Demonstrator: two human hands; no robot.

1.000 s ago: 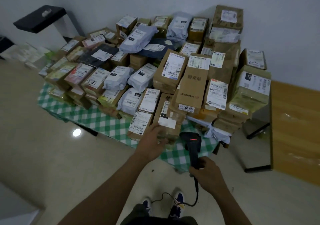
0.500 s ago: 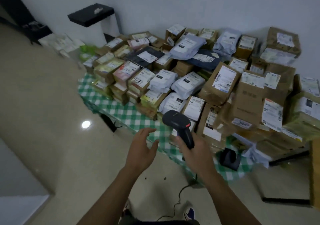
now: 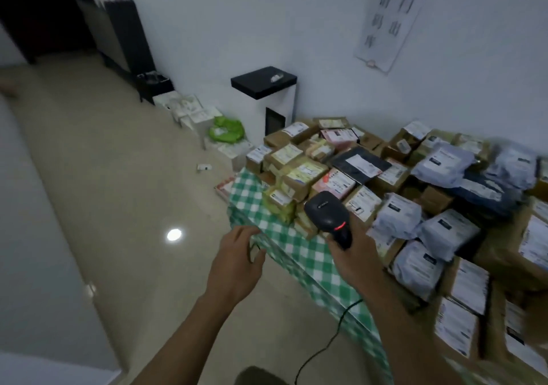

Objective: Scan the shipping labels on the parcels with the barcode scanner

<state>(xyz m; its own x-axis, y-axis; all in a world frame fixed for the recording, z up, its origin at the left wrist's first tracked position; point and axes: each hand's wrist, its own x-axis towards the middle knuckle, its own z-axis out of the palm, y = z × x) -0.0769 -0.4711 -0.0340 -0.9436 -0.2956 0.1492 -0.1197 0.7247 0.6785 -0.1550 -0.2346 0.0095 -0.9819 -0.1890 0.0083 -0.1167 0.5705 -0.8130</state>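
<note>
So, the barcode scanner [image 3: 324, 211] is being gripped by its handle in the right hand [image 3: 357, 257], a bit right of the frame's centre, with the fingers wrapped round it. Its black head is being held up at the left end of the parcels [image 3: 299, 177], just beside the small yellowish boxes [image 3: 278, 204] there, and a red light is glowing on its neck. A black cable [image 3: 326, 344] is hanging down from under that hand toward the bottom edge of the frame.

The left hand [image 3: 237, 266] is being held out empty, lower centre, fingers loosely spread, right by the corner of the tabletop [image 3: 296, 254], which is being covered by a green checked cloth. Whether the cloth is actually being touched can't be told.

The parcels are being kept piled across the whole right half of the frame: brown cardboard boxes [image 3: 436, 198], grey plastic mailers [image 3: 444, 164], one black mailer [image 3: 344, 159], pretty much all with white labels [image 3: 470, 281] facing up. The far right is being smeared by blur, so nothing there can be read.

Upper centre, a white cabinet with a black top [image 3: 264, 82] is standing against the wall [image 3: 296, 29], with a green bag [image 3: 226, 129] lying just left of it.
</note>
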